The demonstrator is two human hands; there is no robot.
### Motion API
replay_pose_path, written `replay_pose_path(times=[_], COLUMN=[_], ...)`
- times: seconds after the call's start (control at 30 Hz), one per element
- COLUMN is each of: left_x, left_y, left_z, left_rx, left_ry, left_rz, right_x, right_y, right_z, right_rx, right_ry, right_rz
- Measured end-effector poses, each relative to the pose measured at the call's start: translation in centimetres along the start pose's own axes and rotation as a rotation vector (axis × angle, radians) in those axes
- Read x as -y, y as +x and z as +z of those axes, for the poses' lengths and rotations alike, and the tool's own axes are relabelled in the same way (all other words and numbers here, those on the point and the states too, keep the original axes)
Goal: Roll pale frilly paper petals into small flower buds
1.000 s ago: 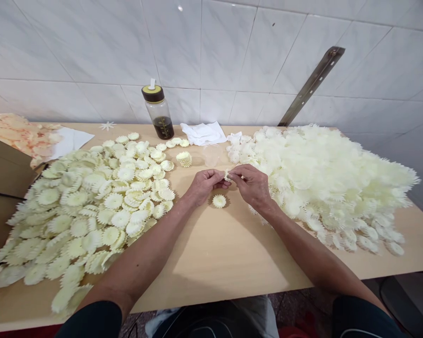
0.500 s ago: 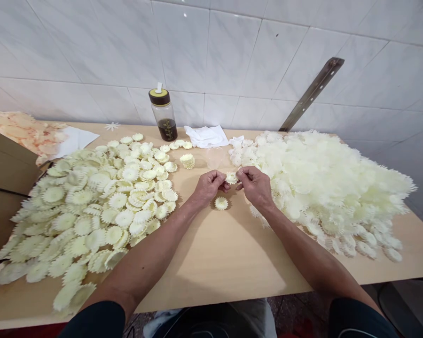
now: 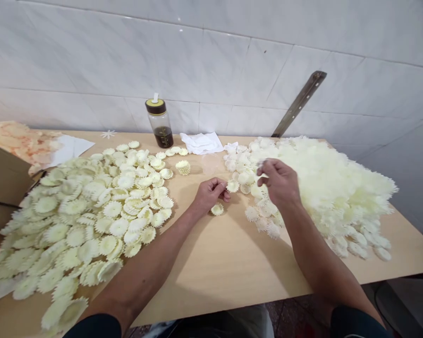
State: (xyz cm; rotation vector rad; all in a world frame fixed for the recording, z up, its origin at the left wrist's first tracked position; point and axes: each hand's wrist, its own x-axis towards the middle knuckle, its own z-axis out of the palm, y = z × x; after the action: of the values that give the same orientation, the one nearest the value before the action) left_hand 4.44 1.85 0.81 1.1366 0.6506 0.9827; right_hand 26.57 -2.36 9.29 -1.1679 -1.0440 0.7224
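My left hand point(image 3: 212, 194) pinches a small pale-yellow artificial flower piece point(image 3: 232, 186) with a jagged edge between thumb and fingers. Just below it a similar cupped flower piece point(image 3: 217, 209) lies on the table. My right hand point(image 3: 278, 180) is raised over the near-left edge of a heap of thin, translucent flower petal layers point(image 3: 331, 183). Its fingers are curled together, with a whitish bit at the tips too blurred to name. On the left spreads a large pile of cupped flower pieces point(image 3: 120, 227).
A bottle point(image 3: 161, 129) of dark liquid stands near the tiled wall, with white tissue point(image 3: 202, 143) to its right. A short stack of flower pieces point(image 3: 183, 168) is on the wooden table point(image 3: 211, 267). A metal strip point(image 3: 299, 103) leans at the back; a cardboard box point(image 3: 3, 183) is far left.
My hands were together around the flower piece. My right hand has let go of it and moved right over the translucent heap, while my left still holds the piece.
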Motion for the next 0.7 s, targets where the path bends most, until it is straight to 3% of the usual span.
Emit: replay_pose_path(times=[0.07, 0.13, 0.27, 0.37, 0.5, 0.6, 0.7], left_x=[-0.3, -0.7, -1.2, -1.1, -1.0, -0.9, -0.7], left_y=[0.0, 0.0, 0.0, 0.0, 0.2, 0.3, 0.4], left_z=[-0.3, -0.7, -1.4, -1.4, -1.3, -1.3, -1.4], left_rx=[-0.029, -0.033, -0.012, -0.004, 0.01, 0.022, 0.036], left_ry=[0.004, -0.006, -0.042, -0.066, -0.076, -0.068, -0.064], left_rz=[0.002, -0.004, -0.057, -0.076, -0.082, -0.086, -0.085], right_x=[-0.1, -0.2, -0.4, -0.8, -1.6, -2.3, -2.5], right_y=[-0.6, -1.2, -1.4, -1.2, -1.0, -0.8, -0.3], right_z=[0.6, 1.3, 1.8, 1.8, 1.3, 0.3, -1.1], right_rx=[0.165, 0.224, 0.259, 0.257, 0.171, 0.064, 0.059], right_ry=[0.093, 0.202, 0.297, 0.27, 0.035, -0.303, -0.655], right_rz=[0.156, 0.278, 0.403, 0.398, 0.214, -0.019, -0.274])
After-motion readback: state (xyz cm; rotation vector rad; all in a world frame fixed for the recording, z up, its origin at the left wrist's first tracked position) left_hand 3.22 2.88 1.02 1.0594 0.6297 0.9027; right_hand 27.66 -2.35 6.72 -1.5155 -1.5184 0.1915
